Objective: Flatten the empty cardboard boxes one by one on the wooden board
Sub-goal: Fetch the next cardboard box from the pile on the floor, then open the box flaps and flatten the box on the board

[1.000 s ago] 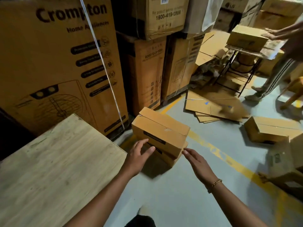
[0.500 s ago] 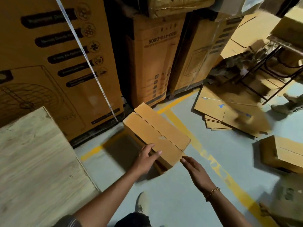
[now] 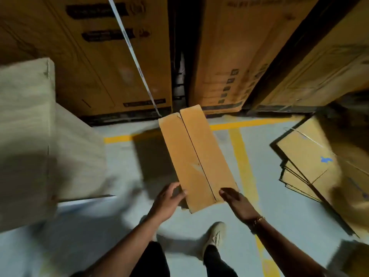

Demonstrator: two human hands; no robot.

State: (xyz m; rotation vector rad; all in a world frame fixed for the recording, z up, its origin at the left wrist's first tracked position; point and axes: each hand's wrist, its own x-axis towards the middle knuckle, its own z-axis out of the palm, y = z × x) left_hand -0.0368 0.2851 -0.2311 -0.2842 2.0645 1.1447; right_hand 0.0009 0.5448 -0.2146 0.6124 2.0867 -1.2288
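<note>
A closed brown cardboard box [image 3: 195, 156] with a seam along its top sits on the grey floor straight ahead, its long side pointing away from me. My left hand [image 3: 167, 200] presses against its near left side, fingers curled on the cardboard. My right hand [image 3: 237, 202], with a bracelet on the wrist, holds the near right corner. A sliver of a second box shows under the near end. The pale wooden board [image 3: 26, 116] lies to the left, raised above the floor and blurred.
Tall printed cartons [image 3: 99, 56] stand right behind the box, with a white strap [image 3: 135, 62] running across one. A stack of flattened cardboard [image 3: 303, 160] lies on the floor at the right. Yellow lines [image 3: 241, 156] cross the floor. My shoe [image 3: 214, 236] is just below the box.
I have stepped closer and now look straight down. My right hand has closed onto the box's near right corner; my left hand stays on the left side. The other person is out of view.
</note>
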